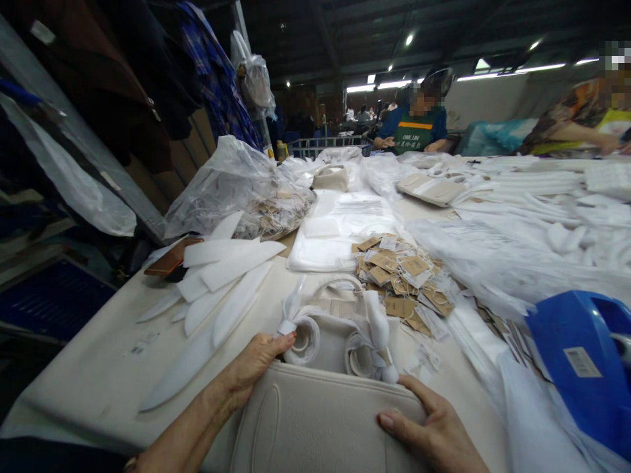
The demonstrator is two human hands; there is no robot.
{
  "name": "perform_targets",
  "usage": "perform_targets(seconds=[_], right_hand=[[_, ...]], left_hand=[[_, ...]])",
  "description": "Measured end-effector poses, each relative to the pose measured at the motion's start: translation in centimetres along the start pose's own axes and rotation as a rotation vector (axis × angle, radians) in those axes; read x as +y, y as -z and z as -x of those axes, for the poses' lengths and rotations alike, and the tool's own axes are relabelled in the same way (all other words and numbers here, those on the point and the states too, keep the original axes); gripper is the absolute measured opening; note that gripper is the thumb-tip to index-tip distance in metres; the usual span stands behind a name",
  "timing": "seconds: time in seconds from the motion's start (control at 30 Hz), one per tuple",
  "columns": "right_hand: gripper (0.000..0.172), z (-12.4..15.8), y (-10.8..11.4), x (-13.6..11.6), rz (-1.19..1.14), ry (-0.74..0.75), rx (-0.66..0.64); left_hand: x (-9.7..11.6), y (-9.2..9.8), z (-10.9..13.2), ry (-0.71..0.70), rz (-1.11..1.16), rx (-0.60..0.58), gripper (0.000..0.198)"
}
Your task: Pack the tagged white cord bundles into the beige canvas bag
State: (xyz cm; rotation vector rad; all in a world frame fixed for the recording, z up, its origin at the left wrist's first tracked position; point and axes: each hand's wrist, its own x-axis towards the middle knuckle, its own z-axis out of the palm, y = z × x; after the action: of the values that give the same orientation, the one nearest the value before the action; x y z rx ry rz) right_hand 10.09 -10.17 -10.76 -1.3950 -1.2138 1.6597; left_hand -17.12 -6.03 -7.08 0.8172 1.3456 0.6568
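A cream leather handbag is upright in front of me, its front panel toward me and its lower part cut off by the picture's bottom edge. My left hand grips the upper left corner, with the thumb reaching over the top rim. On the right side my right hand holds the bag, thumb flat on the front panel and fingers over the rim. Rolled, white-wrapped pieces stick up at the bag's opening. Behind them a thin cream handle arches up; what lies deeper inside is hidden.
White curved foam sheets lie left, near a brown phone-like case. Brown hang tags are heaped beyond the bag, beside white packets. A blue plastic container stands right. Co-workers are across the table.
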Motion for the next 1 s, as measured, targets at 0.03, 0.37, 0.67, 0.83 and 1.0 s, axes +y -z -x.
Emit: perform_targets(seconds=[0.03, 0.37, 0.67, 0.83, 1.0], right_hand=[[0.042, 0.1, 0.0, 0.0, 0.014, 0.004, 0.017], [0.032, -2.2, 0.6, -2.9, 0.105, -0.092, -0.18], [0.049, -2.4, 0.0, -4.0, -0.405, -0.134, -0.459], [0.062, -2.5, -0.1, -2.8, -0.552, -0.175, -0.412], [0.064, -2.6, 0.1, -2.3, -0.571, -0.2, -0.361]], left_hand=[[-0.2, 0.0, -0.2, -0.008, -0.026, 0.008, 0.057], [-2.2, -1.2, -1.1, -0.223, -0.9, 0.599, 0.046], [-5.0, -1.0, -1.8, -0.717, -1.039, 0.944, 0.041], [-4.9, -1.5, -1.6, -1.213, -1.232, 1.047, 0.043], [-4.7, -1.3, -2.1, -1.157, -1.203, 0.984, 0.035]])
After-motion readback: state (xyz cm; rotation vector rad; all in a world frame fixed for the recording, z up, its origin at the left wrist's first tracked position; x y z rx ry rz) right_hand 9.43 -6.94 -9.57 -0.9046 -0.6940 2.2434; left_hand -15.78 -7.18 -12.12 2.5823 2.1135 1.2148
